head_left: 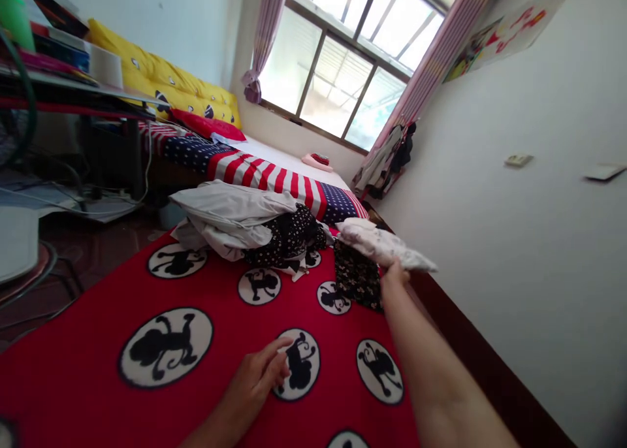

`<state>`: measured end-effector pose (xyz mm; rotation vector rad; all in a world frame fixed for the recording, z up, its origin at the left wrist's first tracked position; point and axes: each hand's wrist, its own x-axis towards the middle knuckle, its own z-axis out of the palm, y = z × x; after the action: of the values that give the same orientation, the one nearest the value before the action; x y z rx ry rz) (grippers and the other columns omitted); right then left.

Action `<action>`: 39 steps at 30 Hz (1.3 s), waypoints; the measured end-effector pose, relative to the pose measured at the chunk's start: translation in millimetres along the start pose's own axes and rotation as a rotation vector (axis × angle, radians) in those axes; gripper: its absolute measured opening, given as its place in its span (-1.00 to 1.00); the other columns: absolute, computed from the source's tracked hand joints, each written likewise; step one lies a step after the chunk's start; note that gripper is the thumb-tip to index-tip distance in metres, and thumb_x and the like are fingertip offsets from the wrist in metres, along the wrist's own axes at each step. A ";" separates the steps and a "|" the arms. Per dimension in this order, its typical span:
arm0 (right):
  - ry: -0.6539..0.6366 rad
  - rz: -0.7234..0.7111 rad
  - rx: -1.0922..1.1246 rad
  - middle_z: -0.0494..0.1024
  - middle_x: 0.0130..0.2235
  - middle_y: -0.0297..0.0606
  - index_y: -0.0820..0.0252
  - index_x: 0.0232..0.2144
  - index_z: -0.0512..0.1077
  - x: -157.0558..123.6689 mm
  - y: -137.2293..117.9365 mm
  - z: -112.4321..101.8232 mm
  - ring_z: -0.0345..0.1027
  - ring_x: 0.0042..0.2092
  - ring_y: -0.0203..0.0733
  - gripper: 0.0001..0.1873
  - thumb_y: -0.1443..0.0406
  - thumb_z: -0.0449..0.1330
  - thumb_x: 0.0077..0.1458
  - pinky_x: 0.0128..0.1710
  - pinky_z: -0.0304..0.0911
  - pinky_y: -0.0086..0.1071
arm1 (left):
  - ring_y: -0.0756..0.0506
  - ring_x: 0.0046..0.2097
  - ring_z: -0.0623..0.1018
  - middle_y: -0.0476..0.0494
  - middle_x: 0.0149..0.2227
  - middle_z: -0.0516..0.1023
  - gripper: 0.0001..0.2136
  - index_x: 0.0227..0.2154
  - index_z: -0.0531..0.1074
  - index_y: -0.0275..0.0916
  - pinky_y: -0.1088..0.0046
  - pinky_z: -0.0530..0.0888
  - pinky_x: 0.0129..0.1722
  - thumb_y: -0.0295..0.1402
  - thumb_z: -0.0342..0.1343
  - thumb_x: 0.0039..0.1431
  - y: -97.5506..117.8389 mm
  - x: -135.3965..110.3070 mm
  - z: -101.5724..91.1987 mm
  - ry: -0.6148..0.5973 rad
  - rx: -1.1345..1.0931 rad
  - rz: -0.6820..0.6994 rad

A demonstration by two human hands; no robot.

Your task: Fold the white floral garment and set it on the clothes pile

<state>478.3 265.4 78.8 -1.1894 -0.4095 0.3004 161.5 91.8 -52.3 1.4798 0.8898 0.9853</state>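
Observation:
My right hand [394, 273] is stretched forward and closed on a folded pale floral garment [385, 244], held above a folded black floral cloth [357, 275] lying on the red blanket [88, 317]. My left hand [262, 373] rests on the red blanket with its fingers loosely curled, holding nothing. Ahead of both hands lies a heap of clothes: a grey-white garment [230, 216] on top of a black dotted one [289, 239].
The red blanket has white circles with black monkey figures. Beyond it is a stars-and-stripes bedcover [264, 170], yellow cushions [161, 79] and a window [343, 63]. A desk with books [53, 63] stands at left. A white wall [514, 239] runs close on the right.

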 end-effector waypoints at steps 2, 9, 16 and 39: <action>0.031 0.120 -0.017 0.50 -0.28 -0.07 0.31 -0.19 0.26 -31.1 47.2 -32.4 0.48 -0.24 -0.06 -0.69 0.33 0.11 -0.04 -0.51 0.40 -0.39 | -0.07 -0.39 0.53 -0.15 -0.39 0.57 -0.46 0.05 0.38 -0.28 0.46 0.44 -0.36 0.01 -0.18 0.25 -0.1 0.0 0.1 -0.002 0.012 -0.001; -0.183 0.198 0.009 0.51 -0.43 -0.31 0.20 -0.17 0.27 -111.9 81.5 -110.2 0.43 -0.47 -0.27 -0.56 0.24 0.21 -0.15 -0.49 0.35 -0.46 | -0.06 -0.40 0.53 -0.14 -0.41 0.57 -0.54 0.01 0.42 -0.30 0.47 0.43 -0.37 -0.08 -0.09 0.23 0.6 -0.2 1.7 0.000 0.077 0.029; -0.572 -0.020 -0.271 0.50 -0.43 -0.29 0.23 -0.25 0.39 -188.5 61.5 -156.4 0.36 -0.48 -0.26 -0.70 0.21 0.15 -0.06 -0.48 0.28 -0.43 | -0.10 -0.39 0.54 -0.16 -0.40 0.59 -0.57 -0.08 0.47 -0.32 0.42 0.46 -0.36 -0.09 0.01 0.14 2.3 -1.9 2.4 0.007 0.059 0.036; -0.677 -0.162 -0.346 0.45 -0.54 -0.36 0.20 -0.40 0.41 -221.8 55.0 -182.3 0.36 -0.54 -0.25 -0.79 0.27 0.03 -0.09 -0.57 0.20 -0.46 | -0.10 -0.39 0.55 -0.16 -0.42 0.59 -0.58 -0.24 0.51 -0.35 0.40 0.46 -0.37 -0.10 0.16 -0.08 2.9 -36.0 -2.8 0.161 -0.083 0.074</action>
<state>364.5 36.5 -63.0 -1.3631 -1.1797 0.5049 145.5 59.4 -53.3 1.3856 0.9025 1.1953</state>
